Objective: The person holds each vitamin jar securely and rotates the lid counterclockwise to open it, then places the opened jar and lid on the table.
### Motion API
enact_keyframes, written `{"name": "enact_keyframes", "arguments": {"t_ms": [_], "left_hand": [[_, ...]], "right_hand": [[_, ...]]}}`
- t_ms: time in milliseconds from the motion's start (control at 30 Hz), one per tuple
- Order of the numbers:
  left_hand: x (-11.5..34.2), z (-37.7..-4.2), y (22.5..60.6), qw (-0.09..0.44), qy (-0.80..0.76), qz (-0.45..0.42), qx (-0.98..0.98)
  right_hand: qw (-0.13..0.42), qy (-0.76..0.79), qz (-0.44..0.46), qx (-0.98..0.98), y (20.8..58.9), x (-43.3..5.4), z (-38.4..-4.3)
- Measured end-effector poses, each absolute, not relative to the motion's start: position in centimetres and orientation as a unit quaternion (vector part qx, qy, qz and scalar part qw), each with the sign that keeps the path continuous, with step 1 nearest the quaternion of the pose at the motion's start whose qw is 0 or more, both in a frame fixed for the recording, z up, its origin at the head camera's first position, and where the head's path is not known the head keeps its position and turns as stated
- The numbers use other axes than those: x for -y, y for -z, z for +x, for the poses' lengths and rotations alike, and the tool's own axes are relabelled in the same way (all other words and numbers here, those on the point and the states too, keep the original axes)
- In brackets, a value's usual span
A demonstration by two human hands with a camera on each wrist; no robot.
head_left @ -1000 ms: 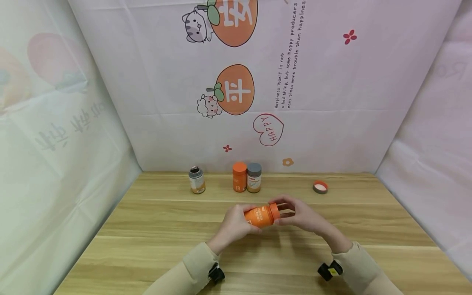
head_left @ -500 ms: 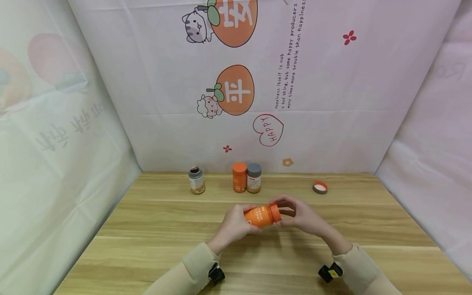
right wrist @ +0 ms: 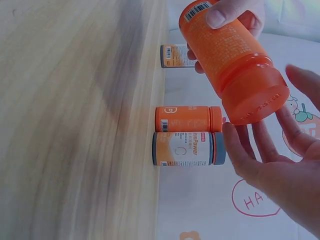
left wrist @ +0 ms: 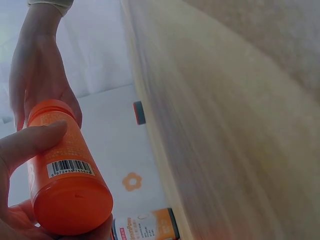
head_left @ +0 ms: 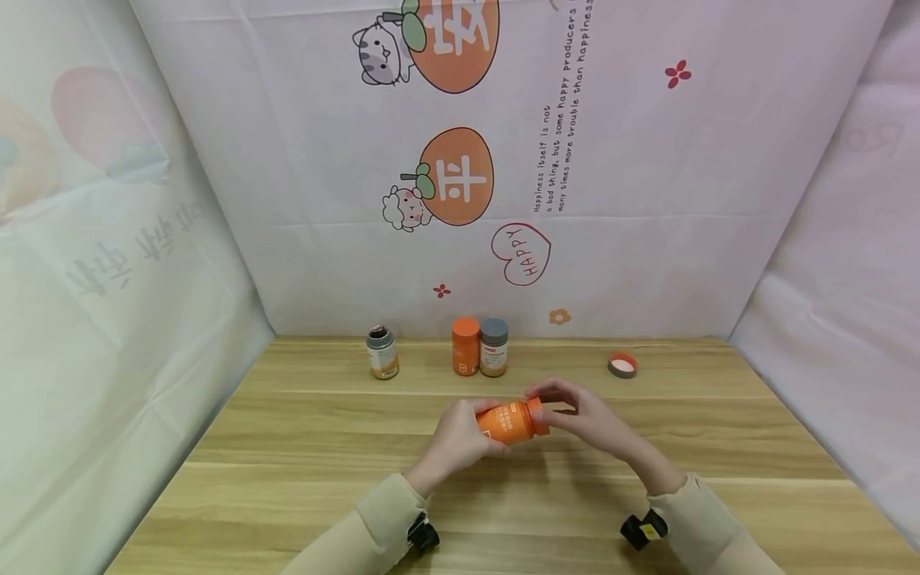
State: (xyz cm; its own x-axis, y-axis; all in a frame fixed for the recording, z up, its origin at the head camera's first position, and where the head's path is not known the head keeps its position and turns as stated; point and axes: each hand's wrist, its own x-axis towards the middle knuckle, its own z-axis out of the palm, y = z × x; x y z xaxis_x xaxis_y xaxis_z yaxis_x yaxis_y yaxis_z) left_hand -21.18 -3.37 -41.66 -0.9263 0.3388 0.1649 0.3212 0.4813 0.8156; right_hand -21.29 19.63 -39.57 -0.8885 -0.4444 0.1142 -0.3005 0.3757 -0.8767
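My left hand (head_left: 460, 435) grips an orange plastic supplement bottle (head_left: 506, 423) above the table, its orange cap (head_left: 537, 416) pointing right. In the left wrist view the thumb (left wrist: 47, 135) lies over the label above the barcode, with the bottle's base toward the camera. My right hand (head_left: 580, 419) is around the cap end. As the right wrist view shows, its fingers are spread and loosely bent beside the cap (right wrist: 256, 97), fingertips right at the rim, while the thumb (right wrist: 305, 85) stands off the cap's edge.
At the back stand an orange bottle (head_left: 465, 349) and a grey-capped bottle (head_left: 493, 349), side by side. An uncapped grey-necked bottle (head_left: 383, 355) is left of them. A grey-and-orange cap (head_left: 622, 366) lies inside-up at the right. Printed cloth (head_left: 611, 271) hangs behind the wooden table (head_left: 287, 447).
My right thumb has shifted upward and now overlaps the cap in the head view, where before it was at the cap's lower edge. The left hand and bottle hold their place.
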Motion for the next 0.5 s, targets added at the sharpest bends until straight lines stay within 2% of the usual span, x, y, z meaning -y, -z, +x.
{"name": "enact_keyframes", "arguments": {"t_ms": [167,500], "left_hand": [[3.05,-21.11,41.74,0.001,-0.468,0.203,-0.86],[2.86,-20.96,41.84,-0.006,-0.463,0.213,-0.861]], "right_hand": [[0.092,0.494,-0.192,-0.843,39.16,-19.59,-21.53],[0.19,0.476,-0.119,-0.851,38.77,-19.34,-21.4]]}}
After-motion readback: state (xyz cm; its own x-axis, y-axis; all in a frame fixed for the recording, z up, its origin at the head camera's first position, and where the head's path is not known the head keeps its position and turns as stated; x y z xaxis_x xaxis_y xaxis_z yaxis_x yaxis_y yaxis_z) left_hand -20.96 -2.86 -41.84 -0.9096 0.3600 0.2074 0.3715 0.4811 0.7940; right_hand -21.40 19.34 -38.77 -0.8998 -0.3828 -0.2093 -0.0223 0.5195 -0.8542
